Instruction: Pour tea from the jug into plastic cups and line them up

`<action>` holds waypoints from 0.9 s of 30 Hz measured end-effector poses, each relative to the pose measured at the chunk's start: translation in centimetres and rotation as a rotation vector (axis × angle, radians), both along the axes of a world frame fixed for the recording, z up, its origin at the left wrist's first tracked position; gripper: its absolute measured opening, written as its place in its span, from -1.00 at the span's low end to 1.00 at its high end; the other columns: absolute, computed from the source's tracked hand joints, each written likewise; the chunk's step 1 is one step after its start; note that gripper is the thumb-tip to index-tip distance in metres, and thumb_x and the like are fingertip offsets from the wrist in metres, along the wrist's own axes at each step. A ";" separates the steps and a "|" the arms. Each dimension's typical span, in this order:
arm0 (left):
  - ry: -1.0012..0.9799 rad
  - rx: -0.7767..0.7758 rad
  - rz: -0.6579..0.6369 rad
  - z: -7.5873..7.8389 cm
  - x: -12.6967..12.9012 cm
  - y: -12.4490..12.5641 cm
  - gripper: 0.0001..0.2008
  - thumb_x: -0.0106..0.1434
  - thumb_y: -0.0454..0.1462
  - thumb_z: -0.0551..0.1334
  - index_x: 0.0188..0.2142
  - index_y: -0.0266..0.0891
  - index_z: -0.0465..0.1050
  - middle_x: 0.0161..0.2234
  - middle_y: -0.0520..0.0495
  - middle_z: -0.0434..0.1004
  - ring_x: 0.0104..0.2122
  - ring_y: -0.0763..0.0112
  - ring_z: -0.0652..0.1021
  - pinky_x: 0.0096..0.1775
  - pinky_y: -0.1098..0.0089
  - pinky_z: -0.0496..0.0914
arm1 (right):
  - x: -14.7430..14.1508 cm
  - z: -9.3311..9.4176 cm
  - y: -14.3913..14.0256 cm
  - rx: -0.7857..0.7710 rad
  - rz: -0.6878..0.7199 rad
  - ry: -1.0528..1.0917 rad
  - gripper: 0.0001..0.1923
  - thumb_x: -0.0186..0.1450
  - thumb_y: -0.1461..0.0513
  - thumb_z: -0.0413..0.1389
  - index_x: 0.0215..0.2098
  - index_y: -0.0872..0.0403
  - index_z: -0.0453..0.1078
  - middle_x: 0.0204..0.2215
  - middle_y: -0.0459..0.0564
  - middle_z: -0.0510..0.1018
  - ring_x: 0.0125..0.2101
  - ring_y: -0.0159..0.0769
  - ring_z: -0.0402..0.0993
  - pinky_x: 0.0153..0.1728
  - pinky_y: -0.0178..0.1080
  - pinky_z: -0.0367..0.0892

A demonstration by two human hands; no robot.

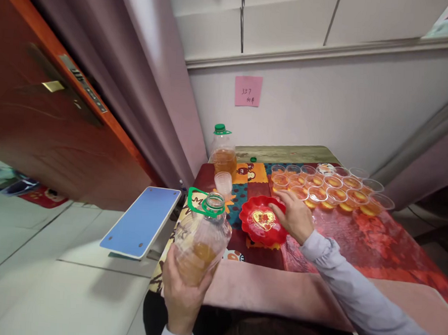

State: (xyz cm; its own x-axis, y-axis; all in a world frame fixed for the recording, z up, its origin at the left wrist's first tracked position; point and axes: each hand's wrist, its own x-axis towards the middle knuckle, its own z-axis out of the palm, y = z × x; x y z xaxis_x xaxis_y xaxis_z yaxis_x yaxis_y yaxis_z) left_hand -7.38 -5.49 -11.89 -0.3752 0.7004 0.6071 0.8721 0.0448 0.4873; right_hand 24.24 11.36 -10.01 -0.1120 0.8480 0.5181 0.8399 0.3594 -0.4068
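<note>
My left hand (187, 286) is wrapped round the lower part of a clear plastic jug (204, 247), which has a green handle ring and an uncapped mouth. Amber liquid fills part of this jug, and it leans slightly. Over the right rim of a red scalloped plate (248, 224) is my right hand (295, 215), thumb and fingers apart, holding nothing visible. Whether it touches the plate, I cannot tell. A gold heart decorates the plate's middle. Just beyond the held jug lies a stack of clear plastic cups (223, 181).
Several clear cups (332, 187) of amber liquid stand in rows at the right back. A second jug (223, 157), green-capped, stands at the left back near a loose green cap (253, 159). Left of the table is a blue-topped stool (145, 221); a pink note (248, 91) hangs on the wall.
</note>
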 end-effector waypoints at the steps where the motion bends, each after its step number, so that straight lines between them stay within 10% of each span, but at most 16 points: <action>1: 0.000 0.006 0.001 0.0 0.1 0.0 0.07 0.10 0.20 0.39 0.42 -0.31 0.12 0.18 -0.44 0.48 0.13 -0.12 0.56 0.12 -0.01 0.50 | -1.1 1.1 0.9 0.012 0.063 0.041 -0.67 0.44 0.05 0.15 0.06 0.03 0.52 0.04 0.12 0.62 -0.03 -0.08 0.61 -0.04 -0.10 0.50; 11: -0.026 0.037 -0.021 -0.3 -0.1 -0.3 0.03 0.16 0.19 0.35 0.43 -0.28 0.08 0.22 -0.45 0.44 0.17 -0.12 0.54 0.16 -0.05 0.47 | -12.5 7.2 10.9 -0.165 0.366 -0.375 -0.71 0.44 0.15 0.19 0.07 0.04 0.58 0.17 0.13 0.55 0.14 -0.11 0.48 0.17 -0.12 0.30; 27: 0.024 0.042 -0.036 0.1 0.1 -0.2 0.03 0.17 0.14 0.39 0.45 -0.28 0.05 0.23 -0.49 0.43 0.19 -0.19 0.53 0.15 -0.13 0.48 | -15.1 5.8 12.0 -0.254 0.371 -0.442 -0.78 0.44 0.26 0.13 -0.07 0.07 0.63 -0.04 0.15 0.67 -0.03 -0.11 0.60 -0.10 -0.26 0.38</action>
